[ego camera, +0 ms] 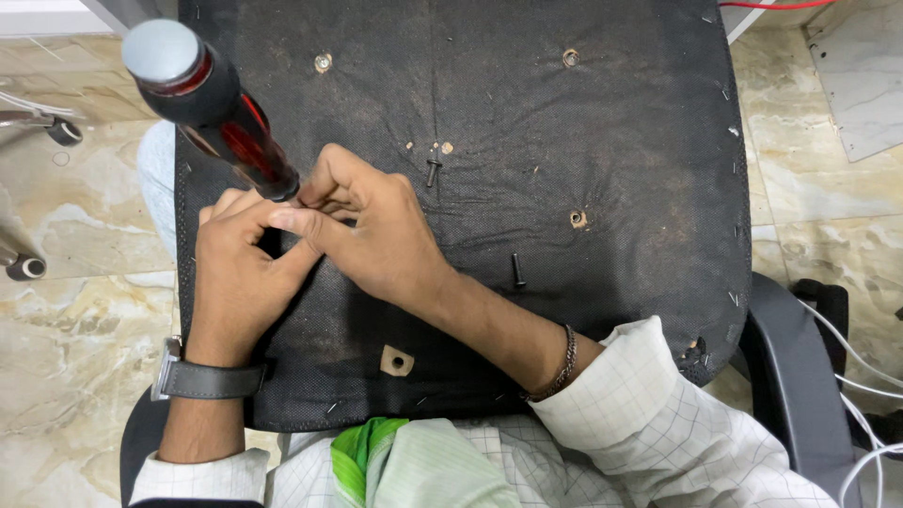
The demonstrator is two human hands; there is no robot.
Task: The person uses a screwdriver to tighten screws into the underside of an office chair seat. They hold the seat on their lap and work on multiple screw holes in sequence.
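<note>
An upturned chair seat covered in black fabric (583,122) lies on my lap. A screwdriver with a red and black handle (212,108) stands nearly upright at the seat's left side, its tip hidden under my fingers. My left hand (235,282) is curled around the lower shaft. My right hand (376,230) reaches across and pinches at the same spot beside the shaft. Two loose black screws lie on the fabric: one (432,169) near the middle, one (517,270) lower right.
Several screw holes (578,219) show in the seat's underside, plus a tan patch with a hole (397,361) near me. A black armrest (790,376) juts at the right. White cables (875,376) and chair castors (64,130) sit on the marble floor.
</note>
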